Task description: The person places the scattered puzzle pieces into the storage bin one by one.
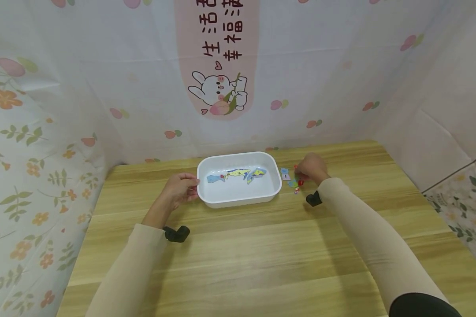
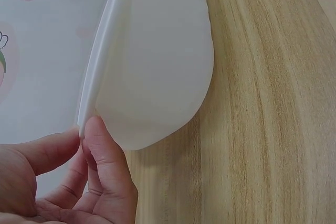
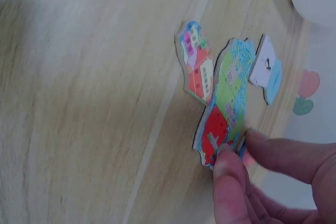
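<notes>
My left hand (image 1: 179,189) pinches the left rim of a white plastic tray (image 1: 238,203); in the left wrist view, thumb and fingers close on the tray's rim (image 2: 88,103). Several flat, printed puzzle pieces (image 1: 238,174) lie inside it, blue and yellow. To the right of the tray, my right hand (image 1: 311,166) reaches down to a small group of pieces. In the right wrist view, thumb and index finger pinch at the end of a long green, blue and red puzzle piece (image 3: 226,93); the fingertips hide part of the grip.
Beside the long piece lie a red-and-white piece (image 3: 198,66) and a white piece (image 3: 262,64) with a light-blue one (image 3: 273,83). The wooden table (image 1: 242,264) meets a patterned cloth backdrop (image 1: 321,79) behind the tray.
</notes>
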`<state>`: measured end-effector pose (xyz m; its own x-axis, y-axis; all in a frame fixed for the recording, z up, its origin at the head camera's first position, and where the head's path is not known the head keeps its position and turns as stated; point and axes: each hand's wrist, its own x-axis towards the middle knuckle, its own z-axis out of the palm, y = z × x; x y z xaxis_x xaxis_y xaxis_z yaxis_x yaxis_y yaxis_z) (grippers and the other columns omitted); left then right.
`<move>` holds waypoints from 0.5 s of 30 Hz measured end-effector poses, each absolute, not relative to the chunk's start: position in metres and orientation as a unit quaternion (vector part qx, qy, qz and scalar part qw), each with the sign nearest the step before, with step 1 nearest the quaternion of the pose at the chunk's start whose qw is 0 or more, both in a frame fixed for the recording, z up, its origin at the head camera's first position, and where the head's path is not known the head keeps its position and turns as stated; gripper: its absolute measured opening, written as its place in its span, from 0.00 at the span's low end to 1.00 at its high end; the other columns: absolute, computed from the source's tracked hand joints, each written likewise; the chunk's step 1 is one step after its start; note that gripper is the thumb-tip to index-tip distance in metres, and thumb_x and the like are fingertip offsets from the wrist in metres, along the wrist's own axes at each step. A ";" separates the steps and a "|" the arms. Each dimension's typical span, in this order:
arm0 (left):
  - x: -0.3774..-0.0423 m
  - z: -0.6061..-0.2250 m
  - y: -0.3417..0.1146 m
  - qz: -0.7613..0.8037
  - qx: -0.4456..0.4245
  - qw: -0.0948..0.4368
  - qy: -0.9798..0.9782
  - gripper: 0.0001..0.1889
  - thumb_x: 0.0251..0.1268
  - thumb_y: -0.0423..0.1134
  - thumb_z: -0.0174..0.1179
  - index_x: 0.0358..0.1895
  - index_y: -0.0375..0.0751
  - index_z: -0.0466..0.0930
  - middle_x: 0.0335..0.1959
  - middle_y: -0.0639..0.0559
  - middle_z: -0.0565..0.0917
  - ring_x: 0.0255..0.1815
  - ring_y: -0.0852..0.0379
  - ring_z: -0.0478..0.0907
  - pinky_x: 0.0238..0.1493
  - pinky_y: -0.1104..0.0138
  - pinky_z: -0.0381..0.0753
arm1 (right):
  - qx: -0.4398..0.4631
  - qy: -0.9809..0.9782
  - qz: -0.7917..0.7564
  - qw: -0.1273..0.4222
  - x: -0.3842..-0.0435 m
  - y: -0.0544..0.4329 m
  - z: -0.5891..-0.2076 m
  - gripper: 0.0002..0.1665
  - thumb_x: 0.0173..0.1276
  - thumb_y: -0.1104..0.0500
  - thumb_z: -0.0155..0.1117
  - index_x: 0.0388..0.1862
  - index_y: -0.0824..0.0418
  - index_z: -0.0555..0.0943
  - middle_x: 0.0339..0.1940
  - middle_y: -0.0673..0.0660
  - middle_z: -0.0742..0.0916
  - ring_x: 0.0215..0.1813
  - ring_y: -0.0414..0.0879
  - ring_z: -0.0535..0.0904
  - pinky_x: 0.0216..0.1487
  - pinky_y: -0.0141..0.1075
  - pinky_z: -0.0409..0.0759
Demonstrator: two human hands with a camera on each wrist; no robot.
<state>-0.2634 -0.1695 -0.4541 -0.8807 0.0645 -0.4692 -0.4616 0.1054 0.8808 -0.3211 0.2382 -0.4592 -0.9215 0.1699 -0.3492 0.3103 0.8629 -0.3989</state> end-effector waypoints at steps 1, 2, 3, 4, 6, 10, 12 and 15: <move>-0.263 -0.454 -0.170 0.654 -0.140 0.201 0.716 0.12 0.69 0.33 0.58 0.52 0.33 0.72 0.28 0.49 0.77 0.23 0.58 0.78 0.30 0.69 0.85 | 0.126 0.954 -0.226 0.152 -0.321 0.239 -0.459 0.13 0.59 0.60 0.68 0.19 0.64 0.79 0.15 0.54 0.82 0.15 0.39 0.72 0.18 0.27 0.68; -0.263 -0.454 -0.170 0.653 -0.140 0.201 0.717 0.12 0.69 0.33 0.58 0.52 0.33 0.72 0.28 0.48 0.77 0.23 0.58 0.78 0.30 0.69 0.85 | 0.126 0.954 -0.225 0.153 -0.321 0.239 -0.459 0.12 0.59 0.60 0.68 0.19 0.65 0.79 0.14 0.53 0.82 0.14 0.39 0.71 0.17 0.26 0.67; -0.263 -0.454 -0.170 0.652 -0.140 0.200 0.718 0.12 0.69 0.33 0.58 0.52 0.33 0.72 0.28 0.48 0.77 0.24 0.58 0.78 0.31 0.69 0.86 | 0.127 0.955 -0.221 0.152 -0.321 0.239 -0.459 0.12 0.59 0.61 0.68 0.19 0.65 0.79 0.14 0.53 0.81 0.14 0.38 0.71 0.17 0.26 0.67; -0.264 -0.454 -0.170 0.651 -0.140 0.200 0.718 0.12 0.69 0.33 0.58 0.52 0.33 0.72 0.28 0.48 0.77 0.24 0.58 0.78 0.31 0.68 0.86 | 0.127 0.956 -0.216 0.152 -0.320 0.238 -0.459 0.12 0.59 0.61 0.68 0.19 0.64 0.79 0.13 0.52 0.80 0.14 0.38 0.70 0.17 0.26 0.66; -0.264 -0.454 -0.169 0.650 -0.141 0.200 0.720 0.13 0.70 0.34 0.58 0.52 0.33 0.73 0.29 0.48 0.77 0.24 0.58 0.78 0.32 0.68 0.86 | 0.130 0.958 -0.205 0.150 -0.321 0.238 -0.459 0.11 0.58 0.60 0.68 0.19 0.63 0.79 0.12 0.51 0.78 0.14 0.38 0.69 0.16 0.26 0.65; -0.264 -0.454 -0.169 0.651 -0.141 0.200 0.719 0.13 0.69 0.33 0.58 0.52 0.33 0.73 0.30 0.47 0.77 0.25 0.58 0.77 0.33 0.67 0.86 | 0.132 0.963 -0.180 0.147 -0.320 0.237 -0.459 0.11 0.56 0.59 0.67 0.19 0.62 0.77 0.15 0.50 0.74 0.17 0.41 0.68 0.17 0.28 0.65; -0.264 -0.454 -0.169 0.652 -0.142 0.200 0.717 0.12 0.69 0.33 0.58 0.52 0.34 0.73 0.30 0.47 0.77 0.25 0.58 0.77 0.33 0.67 0.86 | 0.132 0.965 -0.175 0.147 -0.321 0.236 -0.459 0.13 0.56 0.59 0.67 0.18 0.61 0.75 0.16 0.51 0.75 0.19 0.42 0.68 0.18 0.29 0.66; -0.263 -0.454 -0.169 0.651 -0.145 0.200 0.718 0.12 0.69 0.33 0.58 0.52 0.34 0.73 0.30 0.47 0.77 0.25 0.58 0.77 0.33 0.67 0.86 | 0.129 0.967 -0.169 0.143 -0.321 0.235 -0.460 0.17 0.57 0.58 0.66 0.14 0.58 0.71 0.17 0.51 0.74 0.20 0.43 0.67 0.19 0.30 0.66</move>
